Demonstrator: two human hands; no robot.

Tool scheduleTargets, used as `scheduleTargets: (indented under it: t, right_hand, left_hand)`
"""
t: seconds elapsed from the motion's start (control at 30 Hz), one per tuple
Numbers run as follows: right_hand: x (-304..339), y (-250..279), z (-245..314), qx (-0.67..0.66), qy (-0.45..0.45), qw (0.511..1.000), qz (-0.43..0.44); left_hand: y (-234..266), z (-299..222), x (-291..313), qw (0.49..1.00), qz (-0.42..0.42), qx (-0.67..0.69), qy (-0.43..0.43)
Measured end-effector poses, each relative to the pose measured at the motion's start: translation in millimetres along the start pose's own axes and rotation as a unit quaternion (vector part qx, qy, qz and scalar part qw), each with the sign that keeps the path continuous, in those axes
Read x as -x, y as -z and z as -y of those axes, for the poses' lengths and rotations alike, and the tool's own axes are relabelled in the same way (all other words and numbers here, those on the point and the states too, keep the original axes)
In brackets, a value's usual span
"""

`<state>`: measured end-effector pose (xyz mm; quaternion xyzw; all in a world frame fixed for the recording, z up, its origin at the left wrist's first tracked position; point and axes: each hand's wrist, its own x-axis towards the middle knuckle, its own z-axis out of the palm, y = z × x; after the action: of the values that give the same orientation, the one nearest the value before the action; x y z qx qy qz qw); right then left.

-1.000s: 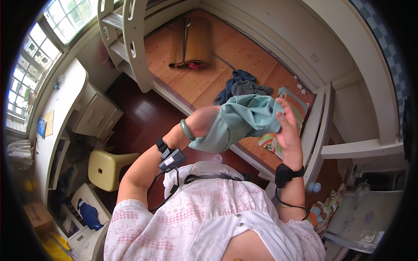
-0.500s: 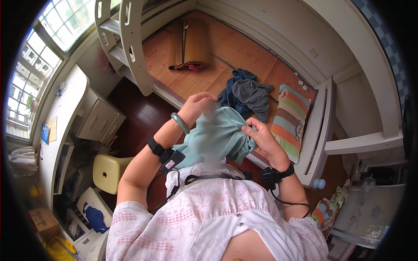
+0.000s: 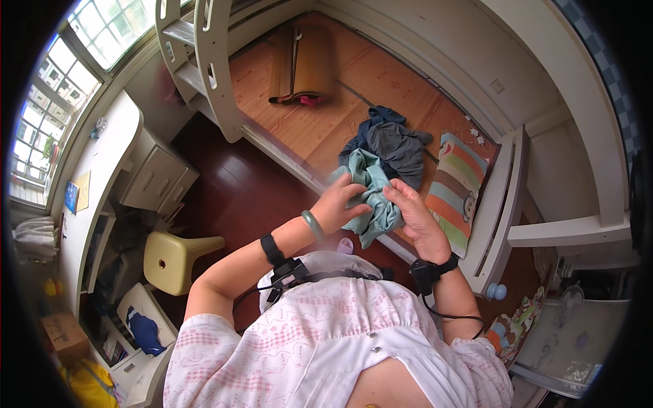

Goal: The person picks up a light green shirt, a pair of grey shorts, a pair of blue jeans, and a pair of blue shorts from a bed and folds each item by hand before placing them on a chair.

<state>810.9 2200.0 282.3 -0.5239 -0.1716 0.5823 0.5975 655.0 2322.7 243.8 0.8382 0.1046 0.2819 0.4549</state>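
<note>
A pale green piece of clothing [image 3: 371,178] is bunched up between my hands, over the bed's near edge; its exact kind is hidden by the folds. On its right side my right hand [image 3: 416,216] pinches the cloth between thumb and fingers. My left hand [image 3: 340,204], below a green bangle, has thumb and fingers curled round the cloth's left edge. Just beyond lies a heap of dark blue and grey clothes [image 3: 394,146] on the bed mat, close behind the green cloth.
A striped pillow [image 3: 452,194] rests at the bed's right end. Farther back on the mat [image 3: 367,61] lies a brown rolled mat [image 3: 306,64]. To the left stand a white ladder [image 3: 216,75], a yellow stool [image 3: 166,264] and a white desk [image 3: 102,156] with drawers. A slipper [image 3: 345,245] shows below my hands.
The green cloth, earlier spread wide and hanging toward my lap, is now gathered into a smaller bunch. My left hand has come down and closer to my right hand.
</note>
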Motion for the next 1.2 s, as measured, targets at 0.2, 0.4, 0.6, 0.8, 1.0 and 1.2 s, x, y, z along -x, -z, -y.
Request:
scheduleTargets:
  t: [0.2, 0.4, 0.6, 0.8, 1.0, 1.2]
  right_hand:
    - [0, 5, -4, -0.033, 0.014, 0.999, -0.023]
    - [6, 28, 3, -0.068, 0.072, 0.992, -0.083]
    - [17, 80, 30, -0.04, 0.236, 0.954, -0.18]
    - [32, 75, 60, -0.016, 0.285, 0.936, -0.204]
    - [3, 65, 30, 0.117, 0.145, 0.981, -0.052]
    - [11, 60, 45, -0.079, 0.138, 0.987, -0.035]
  left_hand:
    - [-8, 5, -6, 1.0, 0.007, 0.008, -0.022]
    - [8, 21, -2, 0.999, 0.022, 0.036, 0.0]
    - [57, 50, 14, 0.995, 0.094, -0.01, -0.002]
    - [100, -17, -11, 0.992, 0.055, -0.097, -0.053]
    - [98, 14, -10, 0.99, -0.016, -0.138, -0.032]
    - [111, 12, 4, 0.989, -0.089, -0.117, 0.006]
